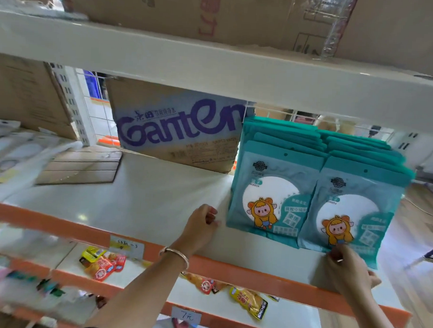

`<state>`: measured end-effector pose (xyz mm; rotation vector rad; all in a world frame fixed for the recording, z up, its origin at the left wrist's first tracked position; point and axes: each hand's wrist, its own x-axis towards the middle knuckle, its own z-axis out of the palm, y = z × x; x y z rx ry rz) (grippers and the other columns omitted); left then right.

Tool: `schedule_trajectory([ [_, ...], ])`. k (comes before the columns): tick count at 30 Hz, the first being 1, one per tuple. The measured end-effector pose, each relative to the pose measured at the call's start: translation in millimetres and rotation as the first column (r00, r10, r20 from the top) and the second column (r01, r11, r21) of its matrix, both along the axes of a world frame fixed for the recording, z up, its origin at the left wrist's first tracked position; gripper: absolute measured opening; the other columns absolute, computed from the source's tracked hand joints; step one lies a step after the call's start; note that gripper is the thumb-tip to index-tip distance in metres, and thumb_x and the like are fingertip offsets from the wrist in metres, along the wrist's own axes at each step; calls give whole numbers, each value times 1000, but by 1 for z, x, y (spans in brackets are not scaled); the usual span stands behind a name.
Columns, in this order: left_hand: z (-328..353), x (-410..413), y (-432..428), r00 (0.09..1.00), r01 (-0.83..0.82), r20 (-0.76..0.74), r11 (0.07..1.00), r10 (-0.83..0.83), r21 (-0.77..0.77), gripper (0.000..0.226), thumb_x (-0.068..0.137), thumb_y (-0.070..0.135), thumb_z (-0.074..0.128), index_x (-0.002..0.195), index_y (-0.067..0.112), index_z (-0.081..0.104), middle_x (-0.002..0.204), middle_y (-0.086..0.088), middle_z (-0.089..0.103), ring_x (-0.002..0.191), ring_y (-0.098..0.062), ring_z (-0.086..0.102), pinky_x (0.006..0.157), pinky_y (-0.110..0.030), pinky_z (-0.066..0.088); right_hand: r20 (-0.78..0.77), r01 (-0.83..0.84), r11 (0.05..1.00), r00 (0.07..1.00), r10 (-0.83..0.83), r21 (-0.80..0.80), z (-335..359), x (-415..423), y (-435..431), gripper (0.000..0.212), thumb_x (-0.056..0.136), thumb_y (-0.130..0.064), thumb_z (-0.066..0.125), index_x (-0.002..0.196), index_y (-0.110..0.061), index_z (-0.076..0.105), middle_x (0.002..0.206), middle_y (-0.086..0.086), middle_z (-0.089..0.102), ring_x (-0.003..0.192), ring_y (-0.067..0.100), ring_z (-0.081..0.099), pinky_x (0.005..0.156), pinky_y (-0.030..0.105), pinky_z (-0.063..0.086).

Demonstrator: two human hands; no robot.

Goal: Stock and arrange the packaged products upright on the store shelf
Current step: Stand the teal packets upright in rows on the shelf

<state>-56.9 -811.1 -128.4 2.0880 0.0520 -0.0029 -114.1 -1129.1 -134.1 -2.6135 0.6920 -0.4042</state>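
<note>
Middle shelf (pixel 146 197), white board with an orange front strip (pixel 255 273). Two rows of teal packets stand upright at its right end, side by side and touching: left row (pixel 268 199), right row (pixel 359 186). Each front face shows a white disc and a cartoon figure in yellow.

Left hand (pixel 202 223): on the shelf just beside the left row's lower corner, a small gap between them. Fingers curled in, nothing held. Bracelet (pixel 175 255) on that wrist.

Right hand (pixel 348 268): at the shelf's front edge, fingertips pinching the bottom edge of the front right packet (pixel 350 221). That packet leans slightly back against the ones behind.

Behind the rows, to the left: Ganten carton (pixel 177 129), purple lettering, against the wire back. Further left, a flat brown board (pixel 82 164) and blurred white packages (pixel 8 148). Cardboard boxes (pixel 218 13) on the top shelf. Lower shelf: loose snack sachets (pixel 102 263), red and yellow; handwritten price tag (pixel 186 315) below
</note>
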Motion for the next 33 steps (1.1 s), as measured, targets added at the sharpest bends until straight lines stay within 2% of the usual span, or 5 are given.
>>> schedule_trajectory([
  [9, 5, -72, 102, 968, -137, 232, 979, 100, 152, 18, 89, 8, 53, 103, 5, 65, 100, -6, 60, 93, -21, 59, 79, -19, 43, 5, -230, 973, 973, 231, -29, -10, -24, 114, 22, 84, -11, 58, 102, -15, 70, 108, 12, 68, 103, 32, 57, 91, 40, 35],
  [12, -16, -112, 161, 943, -167, 333, 862, -2, 479, 33, 85, 15, 55, 118, 13, 62, 123, -4, 61, 116, -29, 55, 98, -35, 44, -3, -332, 937, 943, 334, -109, -19, -45, 189, 29, 92, -23, 47, 116, -20, 64, 122, 4, 64, 115, 25, 55, 98, 41, 26],
  [15, -34, -167, 223, 998, -44, 61, 729, 4, 683, 51, 96, 30, 39, 145, 24, 29, 154, 5, 25, 145, -23, 14, 118, -37, 14, -79, -483, 861, 876, 477, -157, -31, -72, 263, 51, 90, -42, 30, 124, -18, 59, 133, 7, 57, 123, 27, 50, 102, 44, 19],
  [27, -27, -302, 440, 921, -270, -13, 662, 390, 699, 89, 73, 54, -3, 145, 15, 29, 147, -3, 38, 136, -21, 32, 114, -31, 23, -140, -852, 518, 506, 851, 72, -20, -106, 499, 53, 98, -37, 36, 148, -23, 24, 145, -5, 40, 137, 16, 35, 112, 37, 9],
  [33, -6, -319, 513, 851, -411, 9, 655, 526, 634, 75, 81, 55, 12, 135, 13, 41, 134, -5, 49, 129, -24, 34, 107, -33, 32, -97, -929, 344, 334, 938, 133, 13, -89, 618, 50, 97, -35, 37, 144, -20, 32, 147, 3, 40, 136, 21, 35, 112, 38, 15],
])
